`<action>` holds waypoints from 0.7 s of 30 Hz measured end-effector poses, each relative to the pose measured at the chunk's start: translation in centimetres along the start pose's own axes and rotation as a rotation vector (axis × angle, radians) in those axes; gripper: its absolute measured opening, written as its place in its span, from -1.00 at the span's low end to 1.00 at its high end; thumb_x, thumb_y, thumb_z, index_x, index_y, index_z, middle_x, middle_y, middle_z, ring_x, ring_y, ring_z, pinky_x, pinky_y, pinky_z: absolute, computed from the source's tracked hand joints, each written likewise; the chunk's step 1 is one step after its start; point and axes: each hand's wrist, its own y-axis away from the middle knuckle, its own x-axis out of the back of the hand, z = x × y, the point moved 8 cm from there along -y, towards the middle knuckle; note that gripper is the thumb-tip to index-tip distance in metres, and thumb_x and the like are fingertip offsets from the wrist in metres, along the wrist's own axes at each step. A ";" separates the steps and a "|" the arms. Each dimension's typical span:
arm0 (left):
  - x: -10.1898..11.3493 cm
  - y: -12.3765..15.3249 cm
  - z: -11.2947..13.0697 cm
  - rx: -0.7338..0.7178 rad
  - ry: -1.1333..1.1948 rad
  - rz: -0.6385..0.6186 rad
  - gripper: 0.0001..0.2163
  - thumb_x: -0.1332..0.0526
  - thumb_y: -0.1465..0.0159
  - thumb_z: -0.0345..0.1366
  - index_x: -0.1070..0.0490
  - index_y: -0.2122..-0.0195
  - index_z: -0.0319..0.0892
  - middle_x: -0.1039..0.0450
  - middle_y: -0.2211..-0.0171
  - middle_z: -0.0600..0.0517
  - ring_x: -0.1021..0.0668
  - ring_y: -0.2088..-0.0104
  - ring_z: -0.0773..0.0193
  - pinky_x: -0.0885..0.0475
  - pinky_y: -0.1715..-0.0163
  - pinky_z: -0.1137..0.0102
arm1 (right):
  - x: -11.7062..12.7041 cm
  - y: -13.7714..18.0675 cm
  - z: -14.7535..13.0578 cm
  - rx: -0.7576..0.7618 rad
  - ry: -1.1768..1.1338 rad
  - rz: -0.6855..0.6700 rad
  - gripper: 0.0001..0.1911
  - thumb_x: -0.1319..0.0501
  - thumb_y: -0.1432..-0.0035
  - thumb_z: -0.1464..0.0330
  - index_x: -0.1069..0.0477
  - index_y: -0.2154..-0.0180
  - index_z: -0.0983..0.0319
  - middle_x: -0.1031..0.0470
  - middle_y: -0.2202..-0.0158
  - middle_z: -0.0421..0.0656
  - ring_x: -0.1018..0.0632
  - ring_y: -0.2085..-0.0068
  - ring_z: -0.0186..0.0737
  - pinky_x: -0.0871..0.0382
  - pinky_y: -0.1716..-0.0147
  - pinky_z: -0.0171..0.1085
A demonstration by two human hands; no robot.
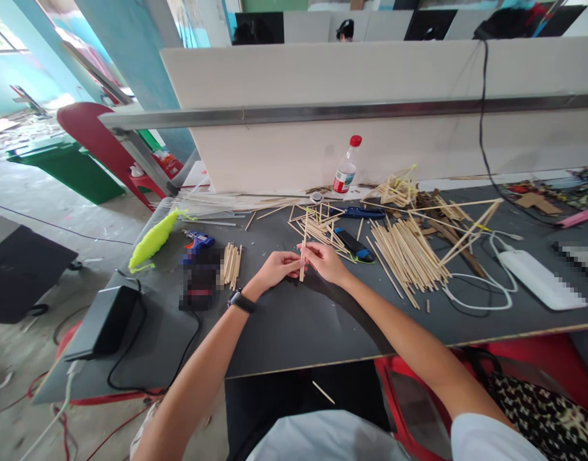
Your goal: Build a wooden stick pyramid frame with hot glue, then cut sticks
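Both my hands meet over the middle of the dark grey table [294,339], fingers pinched on thin wooden sticks [302,267] held upright. My left hand [280,267] grips them low on the left side, and my right hand [325,261] pinches them from the right. How many sticks are in my fingers I cannot make out. Just beyond lies a loose heap of short sticks [317,224]. A small bundle of sticks [232,266] rests left of my left hand, and a large spread of longer sticks [409,259] lies to the right.
A blue glue gun [198,243] and a yellow-green skein [157,240] lie at left, near a black power box [102,320]. A red-capped bottle [347,166] stands by the white partition [274,153]. A cutter [354,245], stick frames [471,230] and a white power bank [538,278] sit rightward.
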 end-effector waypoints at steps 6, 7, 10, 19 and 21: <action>0.0 0.0 0.0 -0.009 0.000 -0.001 -0.55 -0.46 -0.07 0.05 -0.57 0.28 -0.27 -0.58 0.42 0.00 -0.58 0.45 0.36 -0.47 0.40 0.49 | -0.1 0.0 -0.2 0.011 0.007 0.002 -0.53 -0.20 -0.27 0.01 -0.57 0.05 0.23 -0.56 0.34 -0.14 -0.54 0.35 -0.20 -0.42 0.33 -0.25; 0.0 0.0 0.0 -0.012 -0.003 -0.002 -0.56 -0.46 -0.07 0.05 -0.57 0.28 -0.27 -0.58 0.42 0.00 -0.58 0.46 0.36 -0.47 0.40 0.49 | -0.1 0.0 -0.2 0.011 0.008 0.003 -0.53 -0.20 -0.27 0.01 -0.57 0.05 0.23 -0.57 0.34 -0.14 -0.55 0.34 -0.20 -0.43 0.32 -0.25; -0.1 0.0 0.1 -0.022 -0.006 -0.014 -0.56 -0.45 -0.08 0.05 -0.56 0.28 -0.27 -0.59 0.42 -0.01 -0.58 0.46 0.36 -0.46 0.41 0.49 | -0.1 0.0 -0.4 0.012 0.037 -0.004 -0.54 -0.19 -0.28 0.02 -0.56 0.06 0.23 -0.58 0.33 -0.14 -0.56 0.34 -0.19 -0.42 0.31 -0.24; 0.1 0.0 0.1 -0.030 0.054 0.010 -0.57 -0.46 -0.09 0.04 -0.53 0.28 -0.27 -0.62 0.35 -0.05 -0.63 0.42 0.33 -0.50 0.37 0.47 | 8.4 -0.3 -2.6 -0.030 0.910 0.353 -0.70 -0.06 -0.36 0.20 -0.50 0.09 0.17 -0.56 0.11 -0.02 -0.53 0.05 0.01 -0.35 0.10 -0.16; 0.2 0.0 0.2 -0.032 0.067 0.024 -0.56 -0.46 -0.09 0.05 -0.52 0.28 -0.27 -0.62 0.34 -0.05 -0.63 0.41 0.33 -0.51 0.35 0.46 | 10.5 -0.2 -2.1 -0.136 1.083 0.395 -0.69 -0.15 -0.28 0.21 -0.45 0.05 0.25 -0.50 0.06 0.07 -0.48 -0.03 0.09 -0.33 0.02 -0.11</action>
